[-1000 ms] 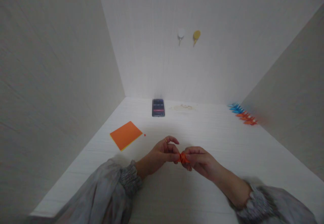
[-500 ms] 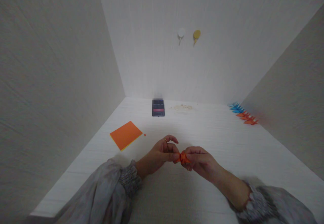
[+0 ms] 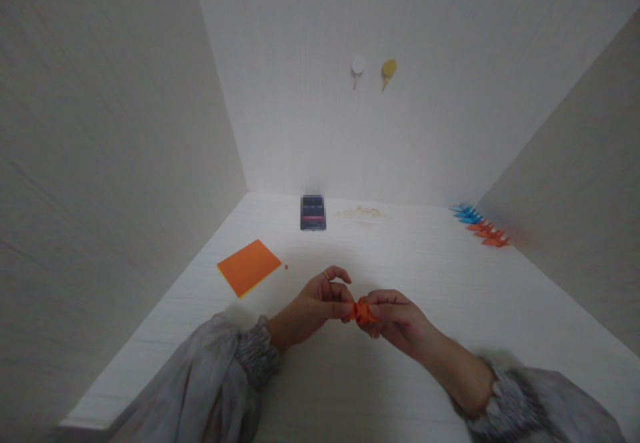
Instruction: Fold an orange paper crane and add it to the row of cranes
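Observation:
A small folded orange paper piece (image 3: 361,312) is held just above the white table (image 3: 450,283), pinched from both sides. My left hand (image 3: 320,303) grips its left end with thumb and fingers closed; a ring shows on one finger. My right hand (image 3: 395,317) pinches the right end, fingers curled round it. Most of the paper is hidden between the fingertips.
A stack of orange paper sheets (image 3: 249,267) lies at the left, with a tiny orange scrap (image 3: 286,267) beside it. A dark phone (image 3: 313,212) stands at the back. Blue folded figures (image 3: 466,214) and orange folded figures (image 3: 489,235) line the right wall. Two hooks (image 3: 373,69) hang on the back wall.
Both hands stay pinched on the orange paper and have barely shifted; the fingers work it slightly in place.

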The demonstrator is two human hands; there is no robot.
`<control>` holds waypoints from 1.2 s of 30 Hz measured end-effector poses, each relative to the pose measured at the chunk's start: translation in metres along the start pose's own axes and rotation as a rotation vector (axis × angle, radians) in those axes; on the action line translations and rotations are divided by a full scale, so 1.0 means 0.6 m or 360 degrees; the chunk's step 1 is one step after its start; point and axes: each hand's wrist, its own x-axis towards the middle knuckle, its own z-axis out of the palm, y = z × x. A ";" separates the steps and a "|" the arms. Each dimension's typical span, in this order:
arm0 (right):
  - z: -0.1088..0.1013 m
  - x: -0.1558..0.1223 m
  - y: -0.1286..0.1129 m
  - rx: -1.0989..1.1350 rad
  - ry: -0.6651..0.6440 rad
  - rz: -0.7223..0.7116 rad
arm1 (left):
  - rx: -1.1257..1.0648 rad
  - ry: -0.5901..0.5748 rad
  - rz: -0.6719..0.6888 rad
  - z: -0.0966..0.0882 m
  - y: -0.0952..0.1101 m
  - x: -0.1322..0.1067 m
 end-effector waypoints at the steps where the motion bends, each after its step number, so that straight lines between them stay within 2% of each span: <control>1: 0.000 0.000 0.000 0.0000 0.0001 0.0001 | -0.0006 0.0000 0.0000 0.000 0.000 0.000; 11: 0.002 0.000 0.000 0.0017 -0.0006 -0.0006 | -0.0059 -0.0006 0.0027 -0.003 -0.006 0.000; 18: -0.003 0.000 -0.003 -0.0022 0.0005 -0.0018 | 0.0036 -0.0047 -0.0106 -0.005 -0.004 0.000; 30: 0.004 0.000 0.002 -0.0025 -0.0012 0.0031 | -0.0109 -0.0083 0.0009 -0.003 -0.006 -0.002; 36: -0.004 0.000 0.001 -0.0017 -0.0038 -0.0004 | -0.0067 -0.0073 -0.0064 -0.001 -0.003 -0.002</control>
